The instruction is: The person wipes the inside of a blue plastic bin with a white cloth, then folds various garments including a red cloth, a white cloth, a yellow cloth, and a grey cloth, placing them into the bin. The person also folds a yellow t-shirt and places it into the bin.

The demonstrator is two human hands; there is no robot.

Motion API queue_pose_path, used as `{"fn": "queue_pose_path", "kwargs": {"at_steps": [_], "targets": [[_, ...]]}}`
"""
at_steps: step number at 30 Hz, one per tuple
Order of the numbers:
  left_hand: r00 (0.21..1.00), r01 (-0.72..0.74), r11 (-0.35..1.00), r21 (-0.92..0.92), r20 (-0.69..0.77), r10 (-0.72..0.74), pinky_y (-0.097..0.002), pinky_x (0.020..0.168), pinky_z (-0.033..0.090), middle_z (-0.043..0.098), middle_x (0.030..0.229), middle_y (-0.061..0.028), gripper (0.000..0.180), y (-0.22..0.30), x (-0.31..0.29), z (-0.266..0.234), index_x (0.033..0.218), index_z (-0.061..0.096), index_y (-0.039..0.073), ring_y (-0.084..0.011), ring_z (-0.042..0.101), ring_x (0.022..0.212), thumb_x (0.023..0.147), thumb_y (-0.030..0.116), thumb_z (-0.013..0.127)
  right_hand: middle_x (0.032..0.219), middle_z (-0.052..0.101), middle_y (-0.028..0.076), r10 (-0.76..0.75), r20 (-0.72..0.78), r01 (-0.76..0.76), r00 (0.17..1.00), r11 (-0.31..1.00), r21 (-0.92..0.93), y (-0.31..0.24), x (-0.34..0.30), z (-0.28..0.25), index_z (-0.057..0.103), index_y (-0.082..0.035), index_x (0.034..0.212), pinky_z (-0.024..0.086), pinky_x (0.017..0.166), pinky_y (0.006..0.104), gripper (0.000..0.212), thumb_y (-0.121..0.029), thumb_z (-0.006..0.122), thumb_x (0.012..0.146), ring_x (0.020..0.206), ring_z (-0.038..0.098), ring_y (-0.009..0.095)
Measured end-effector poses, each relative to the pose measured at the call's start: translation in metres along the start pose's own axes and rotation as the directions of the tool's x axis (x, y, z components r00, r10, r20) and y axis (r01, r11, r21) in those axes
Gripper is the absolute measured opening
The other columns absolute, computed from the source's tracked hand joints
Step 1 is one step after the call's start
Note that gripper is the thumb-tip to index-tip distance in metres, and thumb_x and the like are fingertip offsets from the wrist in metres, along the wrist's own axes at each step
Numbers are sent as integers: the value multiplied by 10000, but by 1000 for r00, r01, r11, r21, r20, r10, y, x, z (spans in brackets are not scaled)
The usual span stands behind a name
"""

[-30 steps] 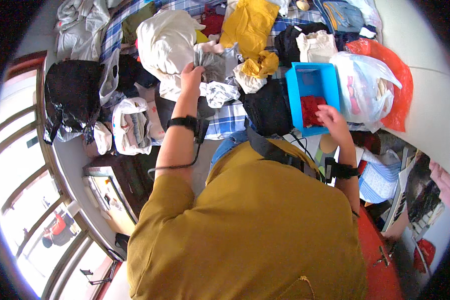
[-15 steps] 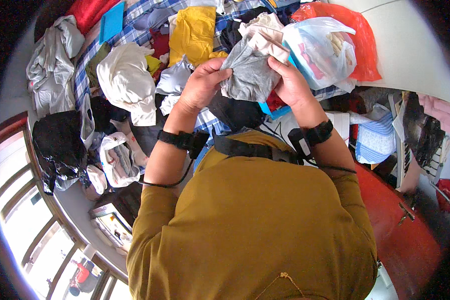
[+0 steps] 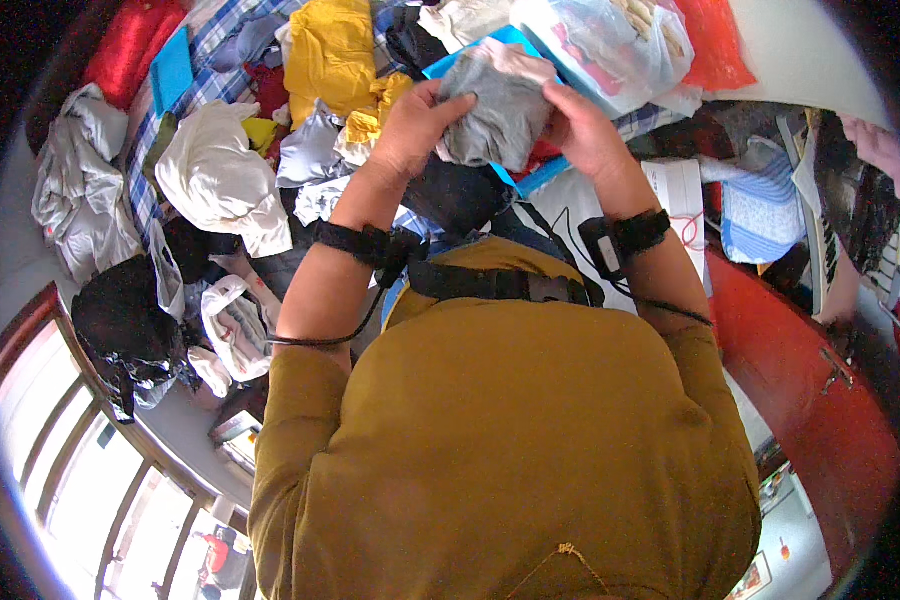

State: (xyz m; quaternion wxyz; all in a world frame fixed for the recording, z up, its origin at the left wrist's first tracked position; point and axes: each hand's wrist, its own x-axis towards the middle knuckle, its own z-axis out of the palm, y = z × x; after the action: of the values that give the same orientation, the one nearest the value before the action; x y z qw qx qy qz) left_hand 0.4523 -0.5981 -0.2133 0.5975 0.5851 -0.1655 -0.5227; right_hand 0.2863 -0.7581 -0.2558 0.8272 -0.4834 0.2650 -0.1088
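A grey piece of cloth [image 3: 498,112], bunched into a compact bundle with a pale pink part along its far side, is held up between my hands. My left hand [image 3: 413,130] pinches its left edge, thumb lying on top. At the right edge, my right hand [image 3: 582,133] grips it with thumb and fingers. Directly beneath the bundle is a bright blue open box [image 3: 543,180], with red cloth partly visible inside. Dark cloth [image 3: 457,195] lies just below my left hand.
Yellow clothing [image 3: 330,60], a white garment [image 3: 220,175] and cream cloth [image 3: 463,20] are heaped on a blue checked sheet. A translucent plastic bag [image 3: 610,50] sits at the far right. Black bags [image 3: 125,310] are at left, and a red door [image 3: 800,380] at right.
The grey cloth is more compact and now sits over the blue box, showing more of the box. Both hands still hold it. The whole view has shifted slightly.
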Motion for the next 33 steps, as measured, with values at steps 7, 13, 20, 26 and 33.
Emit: {"fn": "queue_pose_path", "kwargs": {"at_steps": [7,13,20,26,33], "targets": [[856,-226,345,911,17,517,-445,758,480,586,960,-230,382,-20,61,24,992,530,-6,-377,588,884,731,253,632,957,619,91,212,-429,-70,878,944,323,-4,-41,-97,544,-43,1052,475,719,270,222,-200,516,897,842,591,184],[950,-175,-33,984,178,255,-425,702,522,553,916,-149,201,-79,99,86,888,510,77,-320,609,811,789,234,589,860,638,58,292,-416,-131,862,919,372,21,-97,-122,586,-83,978,489,657,268,181,-229,545,880,779,606,165],[854,-513,-305,802,512,-90,-422,756,521,533,1110,-151,278,-158,107,113,1067,574,80,-323,537,1034,806,172,540,924,645,46,335,-538,-69,773,888,454,35,-131,-132,597,-125,1004,484,684,263,196,-259,582,861,824,608,158],[746,-632,-221,743,506,-433,-470,799,444,567,1144,-91,261,-170,123,105,1004,660,100,-282,534,1050,798,174,518,976,622,55,359,-488,-208,795,918,336,18,-118,-113,564,-85,1069,466,732,268,228,-210,554,879,848,586,147],[707,-599,139,789,602,-372,-481,794,476,625,1041,-138,288,-164,105,92,1009,630,81,-332,617,933,748,132,520,991,627,89,130,-39,-125,991,760,-638,38,-5,-84,567,-66,1068,475,770,339,258,-203,532,852,910,593,213]]}}
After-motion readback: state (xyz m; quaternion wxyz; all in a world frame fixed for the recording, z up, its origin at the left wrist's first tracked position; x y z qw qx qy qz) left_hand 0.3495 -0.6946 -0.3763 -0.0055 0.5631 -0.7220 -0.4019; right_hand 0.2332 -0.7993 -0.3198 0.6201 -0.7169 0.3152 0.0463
